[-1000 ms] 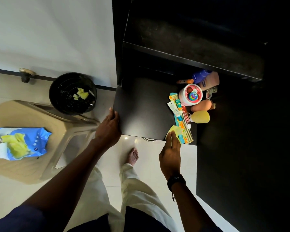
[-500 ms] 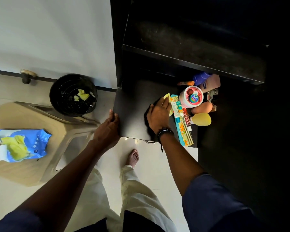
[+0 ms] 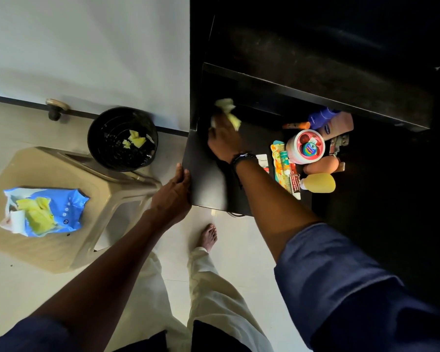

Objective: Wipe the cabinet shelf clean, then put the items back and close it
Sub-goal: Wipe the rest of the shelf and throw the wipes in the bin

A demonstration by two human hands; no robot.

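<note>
The right hand [image 3: 224, 141] is clutching a crumpled yellow wipe [image 3: 228, 113] at the far left of the shelf [image 3: 206, 179] (blurred there). The left hand [image 3: 172, 199] is gripping its near-left edge; toiletries [image 3: 308, 151] are crowding the right side.

I see a black shelf [image 3: 208, 184] and a yellow wipe [image 3: 230, 115]. The jar [image 3: 305, 146] is white and pink, with a red top and a bright round sticker. I also see a dark blue bottle [image 3: 320, 117], a pink tube [image 3: 338, 124], an orange-brown bottle [image 3: 321, 165] and a yellow bottle [image 3: 320, 182]. The comb [image 3: 281, 163] is teal with orange flowers. The bin [image 3: 99, 138] is black. The stool [image 3: 61, 250] is beige, the packet [image 3: 71, 201] is blue, the sleeve [image 3: 341, 280] is dark blue and the trousers [image 3: 214, 295] are cream.
</note>
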